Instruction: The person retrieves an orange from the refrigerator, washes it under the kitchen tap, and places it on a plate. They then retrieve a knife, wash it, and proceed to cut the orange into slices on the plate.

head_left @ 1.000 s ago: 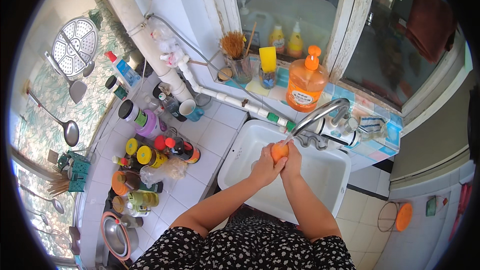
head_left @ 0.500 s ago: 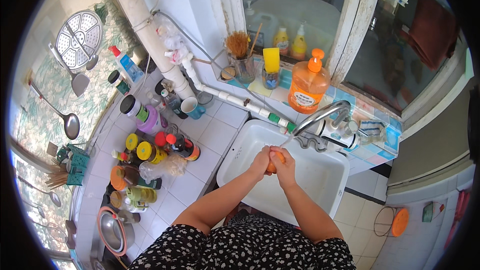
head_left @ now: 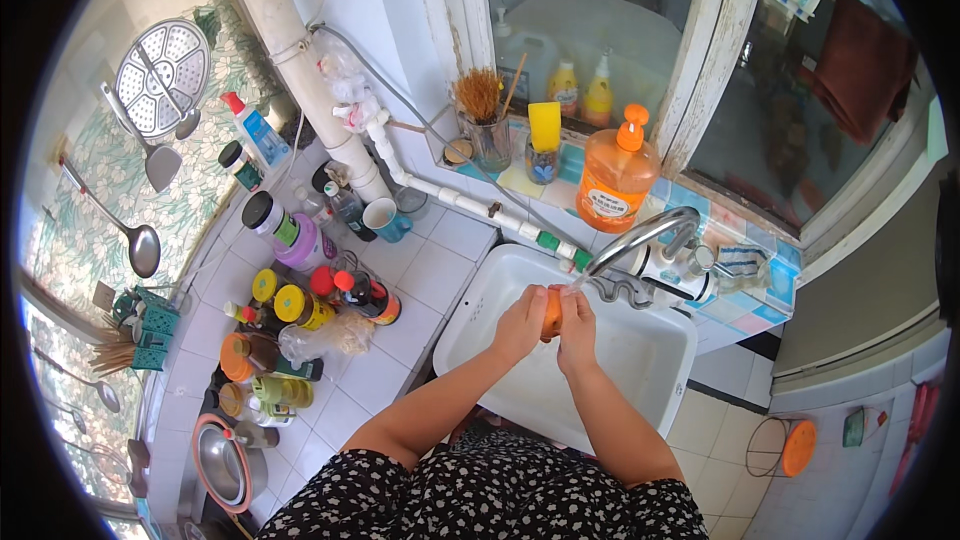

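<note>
Over the white sink (head_left: 640,380), both my hands are closed around an orange vegetable that looks like a carrot (head_left: 551,316). My left hand (head_left: 521,324) grips it from the left, and my right hand (head_left: 576,328) presses on it from the right. Its lower end shows between my palms; my fingers hide much of the rest. Just above my hands, the curved metal faucet (head_left: 640,230) runs a thin stream of water onto my fingers and the top of the vegetable.
An orange pump bottle (head_left: 612,180) stands on the ledge behind the sink, beside a yellow sponge (head_left: 545,127) in a glass. A white pipe (head_left: 450,198) runs along the wall. Left of the sink, the tiled counter (head_left: 425,290) holds several bottles and jars and a metal pot (head_left: 222,465).
My hands have risen slightly toward the faucet, and the vegetable is now more upright between them. The fingers have shifted from wrapped over it to pressing on its two sides.
</note>
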